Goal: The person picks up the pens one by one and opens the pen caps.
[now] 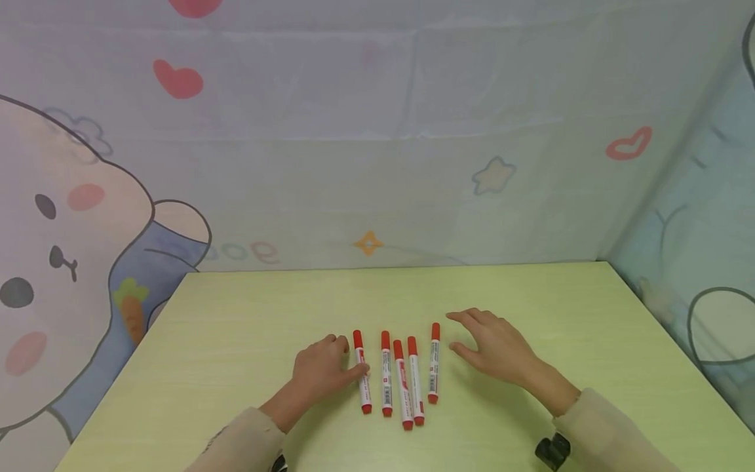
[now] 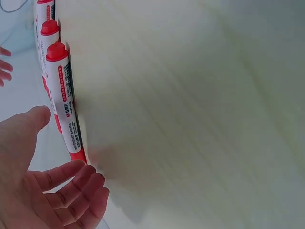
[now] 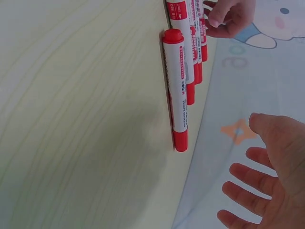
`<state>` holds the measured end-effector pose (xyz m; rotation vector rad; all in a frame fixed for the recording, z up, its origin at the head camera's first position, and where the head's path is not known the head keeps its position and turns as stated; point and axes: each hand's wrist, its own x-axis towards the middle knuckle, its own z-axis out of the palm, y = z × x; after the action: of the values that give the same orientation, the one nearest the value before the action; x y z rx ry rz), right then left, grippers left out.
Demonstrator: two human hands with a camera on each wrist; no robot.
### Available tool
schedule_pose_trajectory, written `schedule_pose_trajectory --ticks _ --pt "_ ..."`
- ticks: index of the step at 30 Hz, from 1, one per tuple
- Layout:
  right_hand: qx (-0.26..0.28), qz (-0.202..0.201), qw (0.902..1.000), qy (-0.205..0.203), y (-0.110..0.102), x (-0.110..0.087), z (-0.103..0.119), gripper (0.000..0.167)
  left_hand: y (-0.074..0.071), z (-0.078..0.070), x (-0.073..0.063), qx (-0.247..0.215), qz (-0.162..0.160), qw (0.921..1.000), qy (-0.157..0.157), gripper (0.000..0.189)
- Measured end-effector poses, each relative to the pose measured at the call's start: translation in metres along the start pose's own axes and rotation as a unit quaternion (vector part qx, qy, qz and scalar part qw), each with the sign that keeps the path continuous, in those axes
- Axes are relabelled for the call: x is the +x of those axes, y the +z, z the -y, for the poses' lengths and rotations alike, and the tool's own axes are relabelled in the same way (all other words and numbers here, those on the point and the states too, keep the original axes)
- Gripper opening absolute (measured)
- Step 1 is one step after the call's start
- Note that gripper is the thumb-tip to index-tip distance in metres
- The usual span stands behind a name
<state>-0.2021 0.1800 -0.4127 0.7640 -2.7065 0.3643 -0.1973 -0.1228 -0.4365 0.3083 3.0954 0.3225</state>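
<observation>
Several red-and-white whiteboard markers lie side by side on the table, red caps pointing away from me. At the left end of the row, my left hand [image 1: 321, 367] is beside the leftmost marker [image 1: 362, 380], its thumb overlapping the barrel in the head view. In the left wrist view the thumb stands apart from that marker [image 2: 66, 100], with relaxed fingertips close to its cap. My right hand [image 1: 495, 344] hovers with spread fingers just right of the rightmost marker [image 1: 434, 364], holding nothing. The middle markers [image 1: 386, 373] sit between the hands, two of them close together.
The pale yellow-green table [image 1: 265, 301] extends around the row of markers. A printed cloth backdrop [image 1: 330, 170] rises behind its far edge, and another cloth [image 1: 696, 262] hangs along the right side.
</observation>
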Motion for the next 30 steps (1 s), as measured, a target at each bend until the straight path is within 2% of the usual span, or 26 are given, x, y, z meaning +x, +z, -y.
schedule_pose_trajectory --ticks 8,15,22,30 --pt "-0.001 -0.004 1.0000 -0.006 0.000 0.001 0.004 0.049 -0.002 -0.010 -0.001 -0.036 0.031 0.9976 -0.049 0.045" --pt "-0.001 -0.006 0.9999 -0.009 0.001 0.001 0.003 0.048 -0.002 -0.012 -0.001 -0.071 0.040 0.9952 -0.054 0.038" --pt "0.002 -0.005 0.9999 -0.012 0.001 0.002 0.004 0.048 -0.006 -0.010 -0.001 -0.081 0.046 0.9941 -0.056 0.026" --pt "0.030 0.031 0.9990 -0.007 0.001 0.004 0.008 0.051 -0.006 -0.009 -0.002 -0.073 0.052 0.9939 -0.065 0.014"
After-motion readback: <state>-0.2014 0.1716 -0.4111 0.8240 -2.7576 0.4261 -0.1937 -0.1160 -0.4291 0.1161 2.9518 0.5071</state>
